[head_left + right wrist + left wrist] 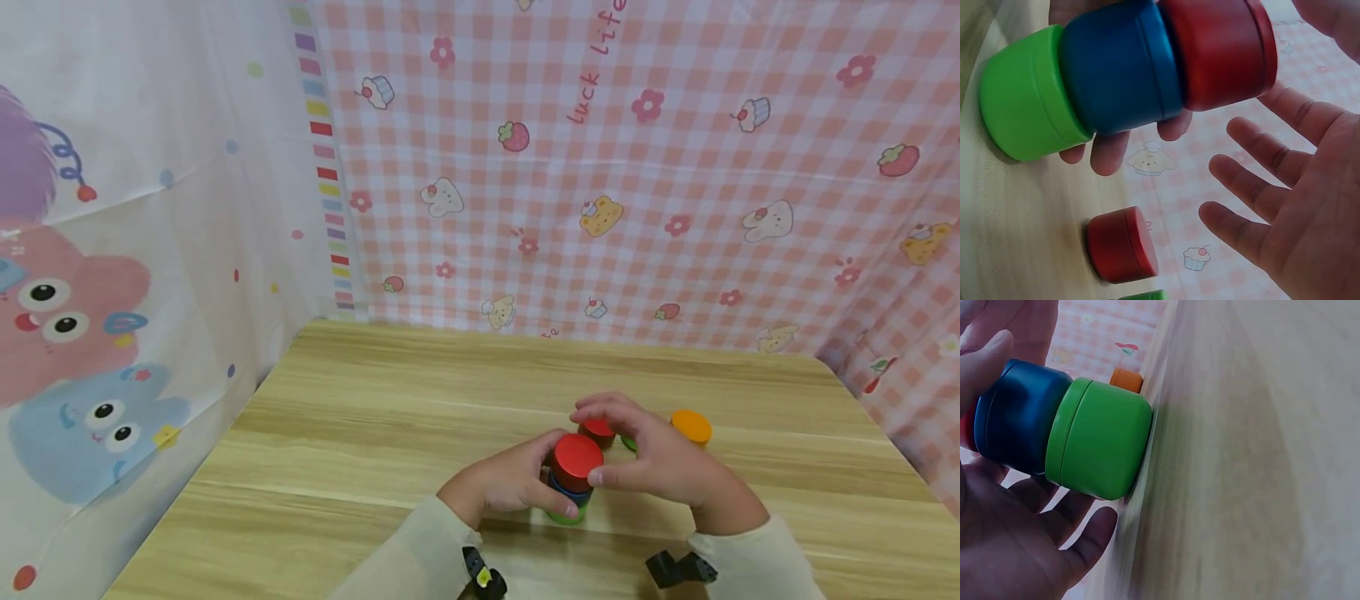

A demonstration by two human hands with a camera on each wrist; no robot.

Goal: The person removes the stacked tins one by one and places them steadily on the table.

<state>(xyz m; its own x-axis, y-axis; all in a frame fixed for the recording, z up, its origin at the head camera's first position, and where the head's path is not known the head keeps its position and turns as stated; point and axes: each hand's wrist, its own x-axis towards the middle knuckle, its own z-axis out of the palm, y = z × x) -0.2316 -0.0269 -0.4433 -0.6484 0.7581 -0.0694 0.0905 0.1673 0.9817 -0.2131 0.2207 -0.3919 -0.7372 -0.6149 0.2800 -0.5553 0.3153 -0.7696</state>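
A stack of round lidded canisters stands on the wooden table. Its green canister [1107,437] is at the bottom, a blue canister [1122,65] in the middle, and a red canister [577,461] on top. My left hand [517,479] curls around the stack at the blue one, thumb on the near side and fingers behind. My right hand [660,458] is beside the red canister, its thumb tip at the lid's edge. In the right wrist view its fingers [1260,181] are spread and hold nothing; whether the thumb touches, I cannot tell.
Behind the stack sit another red canister [1121,245], a green one [628,442] mostly hidden by my right hand, and an orange one [691,427] to the right. The wooden table [360,417] meets a pink checked cloth [480,167] at the back and a white printed cloth [187,250] on the left.
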